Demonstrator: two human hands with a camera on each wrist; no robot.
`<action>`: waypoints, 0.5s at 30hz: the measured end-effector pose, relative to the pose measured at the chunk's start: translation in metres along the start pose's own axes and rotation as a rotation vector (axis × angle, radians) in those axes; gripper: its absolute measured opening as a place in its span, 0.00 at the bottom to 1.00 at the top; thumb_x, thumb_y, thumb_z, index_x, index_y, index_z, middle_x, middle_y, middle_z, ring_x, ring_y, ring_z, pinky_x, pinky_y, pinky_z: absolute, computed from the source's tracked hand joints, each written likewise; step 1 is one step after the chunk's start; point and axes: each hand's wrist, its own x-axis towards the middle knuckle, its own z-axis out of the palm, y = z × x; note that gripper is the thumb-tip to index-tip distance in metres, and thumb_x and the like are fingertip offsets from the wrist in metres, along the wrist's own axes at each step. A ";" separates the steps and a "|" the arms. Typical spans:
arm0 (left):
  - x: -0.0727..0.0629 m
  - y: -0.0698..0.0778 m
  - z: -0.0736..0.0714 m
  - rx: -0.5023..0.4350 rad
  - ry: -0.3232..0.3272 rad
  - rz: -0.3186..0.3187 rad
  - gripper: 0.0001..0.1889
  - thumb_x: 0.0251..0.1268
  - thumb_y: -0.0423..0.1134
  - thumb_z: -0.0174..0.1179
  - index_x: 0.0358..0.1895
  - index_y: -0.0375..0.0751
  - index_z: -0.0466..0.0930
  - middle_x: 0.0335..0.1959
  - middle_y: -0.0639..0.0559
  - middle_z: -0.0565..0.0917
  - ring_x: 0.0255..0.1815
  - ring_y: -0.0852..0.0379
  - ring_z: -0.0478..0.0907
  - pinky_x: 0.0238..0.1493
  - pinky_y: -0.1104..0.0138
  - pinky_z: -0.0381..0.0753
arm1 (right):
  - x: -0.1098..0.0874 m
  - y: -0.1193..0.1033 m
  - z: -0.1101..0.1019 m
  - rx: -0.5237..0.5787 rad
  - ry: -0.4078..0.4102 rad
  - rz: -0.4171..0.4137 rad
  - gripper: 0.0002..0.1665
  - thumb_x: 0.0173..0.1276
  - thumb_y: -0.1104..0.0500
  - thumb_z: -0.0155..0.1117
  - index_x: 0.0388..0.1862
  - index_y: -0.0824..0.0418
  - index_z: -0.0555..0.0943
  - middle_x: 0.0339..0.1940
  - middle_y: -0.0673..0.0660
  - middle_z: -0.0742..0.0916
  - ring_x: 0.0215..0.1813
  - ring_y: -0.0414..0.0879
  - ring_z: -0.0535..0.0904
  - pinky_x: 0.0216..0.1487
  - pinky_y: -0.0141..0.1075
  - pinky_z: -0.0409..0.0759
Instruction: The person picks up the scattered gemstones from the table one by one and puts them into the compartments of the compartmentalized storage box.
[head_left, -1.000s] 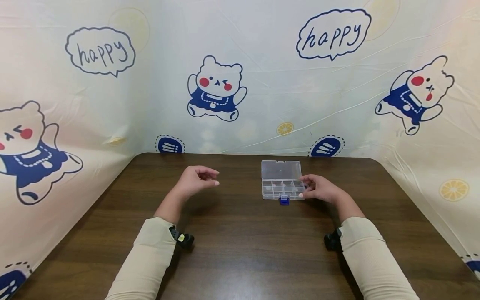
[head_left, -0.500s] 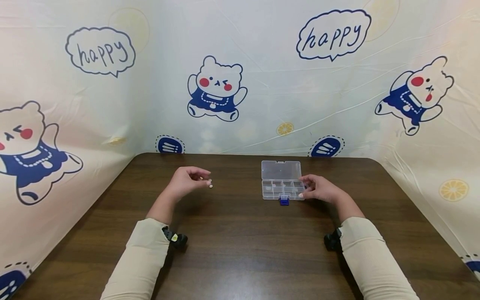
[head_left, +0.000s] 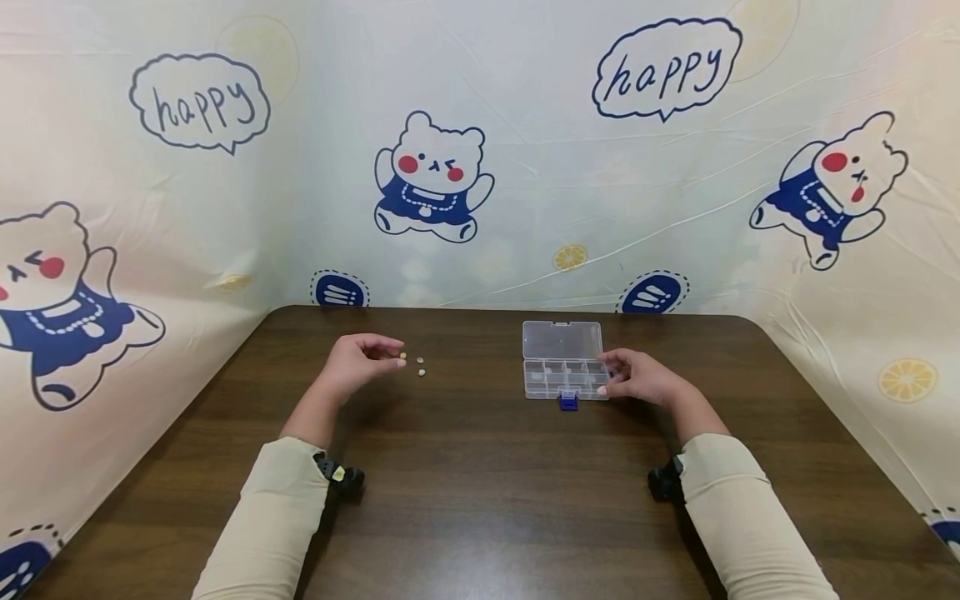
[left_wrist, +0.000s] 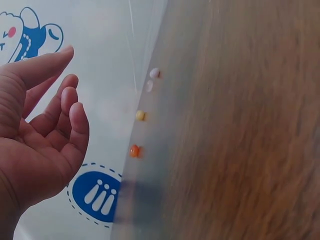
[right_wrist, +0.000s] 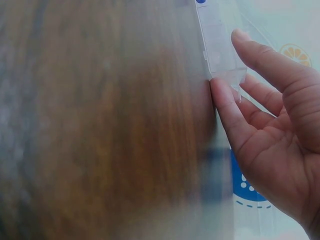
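In the head view, a clear plastic compartment box [head_left: 546, 378] with a blue clasp [head_left: 568, 402] stands at the back of the table, its lid [head_left: 562, 340] raised behind it. My right hand [head_left: 643, 377] grips the box's right end, thumb at the front and fingers behind. Farther left, my left hand [head_left: 362, 365] is low over the table, with nothing held between thumb and fingers. By its fingertips are a white bead [left_wrist: 155, 73], a translucent bead [left_wrist: 150, 86], a yellow bead [left_wrist: 141, 115] and an orange bead [left_wrist: 134, 150]; the hand hides the orange one from the head view.
The brown wooden table [head_left: 480, 483] reaches back to a patterned cloth backdrop [head_left: 525, 167], which also rises along both sides. Each wrist carries a small black camera on a strap.
The left hand has drawn back to the left, and small beads have come into sight on the table by its fingertips. The right hand and the box have stayed put.
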 end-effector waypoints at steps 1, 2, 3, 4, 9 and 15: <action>0.000 -0.001 -0.001 0.000 0.002 -0.003 0.19 0.55 0.40 0.73 0.50 0.39 0.85 0.43 0.45 0.84 0.43 0.48 0.77 0.41 0.66 0.81 | 0.000 0.000 0.000 0.000 -0.001 -0.001 0.43 0.59 0.54 0.75 0.70 0.64 0.67 0.62 0.67 0.75 0.51 0.53 0.78 0.59 0.49 0.74; 0.001 -0.002 -0.002 -0.001 0.006 -0.006 0.20 0.55 0.40 0.73 0.51 0.38 0.84 0.43 0.45 0.84 0.43 0.48 0.77 0.41 0.65 0.81 | 0.000 0.000 0.000 0.000 0.000 -0.001 0.43 0.59 0.53 0.75 0.69 0.64 0.67 0.62 0.67 0.75 0.51 0.53 0.78 0.59 0.49 0.74; 0.001 -0.003 -0.003 -0.002 0.008 -0.009 0.20 0.55 0.40 0.73 0.51 0.38 0.84 0.43 0.44 0.84 0.43 0.48 0.77 0.41 0.65 0.81 | 0.000 0.000 0.000 0.000 -0.001 -0.002 0.43 0.59 0.53 0.75 0.69 0.64 0.67 0.62 0.67 0.75 0.51 0.53 0.78 0.59 0.49 0.75; 0.002 -0.004 -0.004 -0.001 0.010 -0.012 0.21 0.55 0.40 0.73 0.52 0.37 0.84 0.44 0.44 0.84 0.43 0.48 0.77 0.42 0.63 0.82 | 0.000 0.000 0.000 0.001 0.000 -0.002 0.43 0.59 0.54 0.75 0.69 0.64 0.67 0.62 0.67 0.75 0.51 0.53 0.78 0.59 0.48 0.75; 0.003 -0.008 -0.009 0.000 0.020 -0.033 0.21 0.56 0.39 0.72 0.53 0.37 0.83 0.46 0.43 0.83 0.44 0.48 0.77 0.44 0.60 0.82 | 0.000 0.000 -0.001 0.006 -0.001 -0.003 0.43 0.59 0.54 0.75 0.69 0.65 0.67 0.62 0.67 0.75 0.51 0.53 0.78 0.59 0.48 0.75; 0.005 -0.015 -0.016 -0.007 0.018 -0.062 0.22 0.57 0.42 0.72 0.54 0.39 0.83 0.47 0.42 0.83 0.43 0.48 0.78 0.48 0.55 0.81 | 0.000 0.000 -0.001 0.004 0.000 -0.007 0.43 0.59 0.55 0.75 0.69 0.65 0.67 0.62 0.68 0.75 0.51 0.53 0.78 0.58 0.48 0.76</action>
